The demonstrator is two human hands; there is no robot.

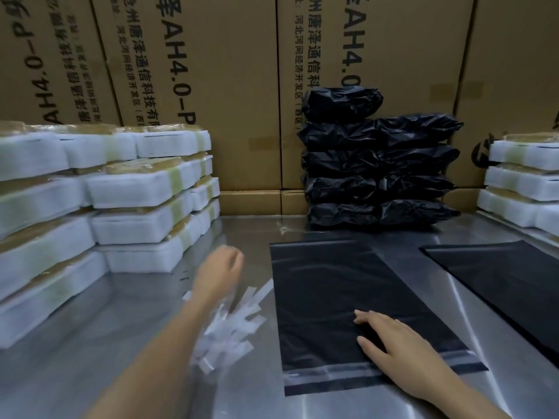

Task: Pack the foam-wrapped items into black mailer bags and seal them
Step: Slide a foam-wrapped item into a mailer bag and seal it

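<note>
An empty black mailer bag (338,291) lies flat on the steel table (90,343), its adhesive flap toward me. My right hand (390,340) rests flat on its near part, fingers spread. My left hand (219,269) is blurred, stretched out toward the stack of foam-wrapped items (121,207) on the left, fingers loosely curled and holding nothing I can see. A pile of sealed black mailers (378,170) stands at the back centre. More foam-wrapped items (523,182) are stacked at the right edge.
A heap of peeled white adhesive strips (233,325) lies under my left forearm. A second flat black bag (508,276) lies to the right. Large printed cardboard cartons (227,71) wall off the back of the table.
</note>
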